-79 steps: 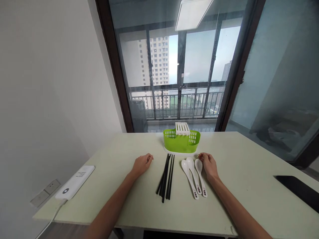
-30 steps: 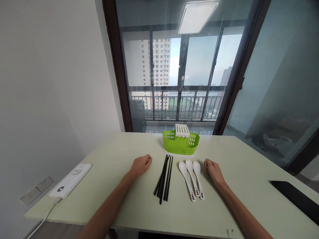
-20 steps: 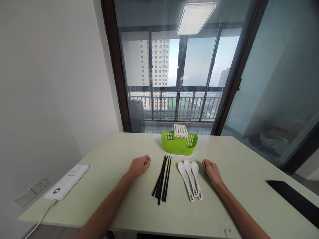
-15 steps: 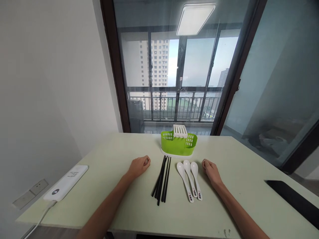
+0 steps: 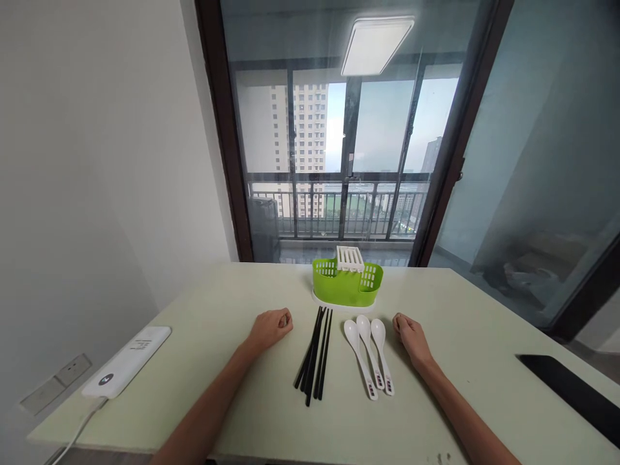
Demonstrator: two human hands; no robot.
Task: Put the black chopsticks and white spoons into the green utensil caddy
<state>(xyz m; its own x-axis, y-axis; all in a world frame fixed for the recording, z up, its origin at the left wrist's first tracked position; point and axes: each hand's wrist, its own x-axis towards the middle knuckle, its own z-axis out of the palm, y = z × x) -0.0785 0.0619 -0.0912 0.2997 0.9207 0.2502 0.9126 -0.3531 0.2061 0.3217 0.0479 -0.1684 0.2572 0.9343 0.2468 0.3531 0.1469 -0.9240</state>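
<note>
My left hand [image 5: 272, 327] rests on the table as a loose fist, left of a bundle of black chopsticks [image 5: 314, 355]. Several chopsticks lie there, some crossing one another. On the other side, my right hand [image 5: 409, 336] is also curled into a fist on the tabletop, just right of three white spoons [image 5: 367, 355]. The spoons lie side by side, bowls pointing away from me, with printed marks on their handle ends. Behind chopsticks and spoons stands a green cutlery basket [image 5: 345, 289] with a white slatted piece [image 5: 349, 258] on top and a white base. Neither fist shows anything in it.
A white power bank [image 5: 128, 361] with a cable lies at the left of the pale table [image 5: 242, 413]. A flat black object [image 5: 571, 391] is at the right edge. Beyond the table's far side are a glass door and a dark frame [image 5: 227, 148].
The whole view has shifted slightly, so everything sits a little lower. Both hands, the chopsticks, the spoons and the basket keep their places on the table.
</note>
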